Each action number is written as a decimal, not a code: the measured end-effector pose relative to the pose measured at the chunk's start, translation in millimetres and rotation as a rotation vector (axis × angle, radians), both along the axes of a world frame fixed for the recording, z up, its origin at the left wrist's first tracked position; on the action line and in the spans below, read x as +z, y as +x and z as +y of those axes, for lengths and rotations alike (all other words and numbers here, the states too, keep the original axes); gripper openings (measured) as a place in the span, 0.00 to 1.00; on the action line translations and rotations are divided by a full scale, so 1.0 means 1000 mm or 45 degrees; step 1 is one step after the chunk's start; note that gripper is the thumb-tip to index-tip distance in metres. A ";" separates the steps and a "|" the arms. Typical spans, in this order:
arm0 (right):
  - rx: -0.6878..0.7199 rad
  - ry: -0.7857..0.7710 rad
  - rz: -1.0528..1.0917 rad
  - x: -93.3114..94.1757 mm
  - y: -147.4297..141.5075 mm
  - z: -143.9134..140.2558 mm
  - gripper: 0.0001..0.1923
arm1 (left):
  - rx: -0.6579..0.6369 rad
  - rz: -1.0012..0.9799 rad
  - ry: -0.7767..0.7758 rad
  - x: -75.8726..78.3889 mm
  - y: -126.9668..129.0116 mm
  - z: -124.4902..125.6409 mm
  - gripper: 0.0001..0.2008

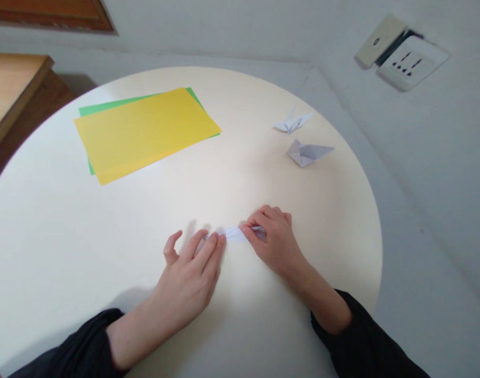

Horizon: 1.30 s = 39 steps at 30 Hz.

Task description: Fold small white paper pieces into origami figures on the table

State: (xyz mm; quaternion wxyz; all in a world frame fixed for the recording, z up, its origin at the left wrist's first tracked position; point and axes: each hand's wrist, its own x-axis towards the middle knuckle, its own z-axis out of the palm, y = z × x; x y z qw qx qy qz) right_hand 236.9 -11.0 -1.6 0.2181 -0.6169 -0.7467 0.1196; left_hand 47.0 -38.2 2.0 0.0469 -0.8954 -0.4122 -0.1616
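A narrow strip of folded white paper (235, 234) lies on the table between my two hands. My left hand (195, 273) holds its left end down, the fingertips pressed onto it and the little finger raised off to the side. The left thumb is hidden. At the right end, my right hand (273, 239) pinches the paper between thumb and index finger, with the other fingers curled. Both hands cover parts of the paper, so its full shape does not show.
A yellow sheet (145, 134) overlaps a green sheet (84, 111) at the back left of the round white table (240, 168). Toward the right edge stand a folded paper crane (292, 124) and another folded white paper piece (308, 154). A wall socket (411, 63) is beyond.
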 end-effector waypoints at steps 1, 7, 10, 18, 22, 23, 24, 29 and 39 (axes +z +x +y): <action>-0.015 0.014 -0.015 -0.001 0.000 0.000 0.09 | -0.004 0.001 0.006 0.000 0.000 0.000 0.17; -0.035 0.047 -0.059 -0.003 -0.001 0.000 0.09 | 0.013 -0.010 -0.007 0.003 0.006 0.001 0.16; -0.044 0.045 -0.082 -0.002 0.000 0.000 0.09 | 0.041 -0.004 -0.017 0.005 0.011 0.001 0.17; -0.111 0.067 -0.093 -0.003 0.004 0.000 0.12 | 0.058 0.027 -0.020 0.005 0.014 0.002 0.17; -0.117 0.067 -0.114 -0.004 0.006 0.000 0.12 | 0.053 0.014 -0.017 0.005 0.014 0.002 0.17; -0.125 0.062 -0.122 -0.004 0.007 0.000 0.12 | 0.054 0.012 -0.015 0.005 0.014 0.002 0.17; -0.138 0.057 -0.127 -0.004 0.009 0.000 0.12 | 0.054 0.010 -0.013 0.005 0.014 0.002 0.17; -0.210 0.028 -0.135 -0.005 0.021 -0.003 0.11 | 0.049 0.013 -0.013 0.005 0.014 0.002 0.17; 0.253 0.436 -0.072 0.006 0.007 -0.036 0.18 | 0.064 -0.001 -0.016 0.004 0.014 0.002 0.16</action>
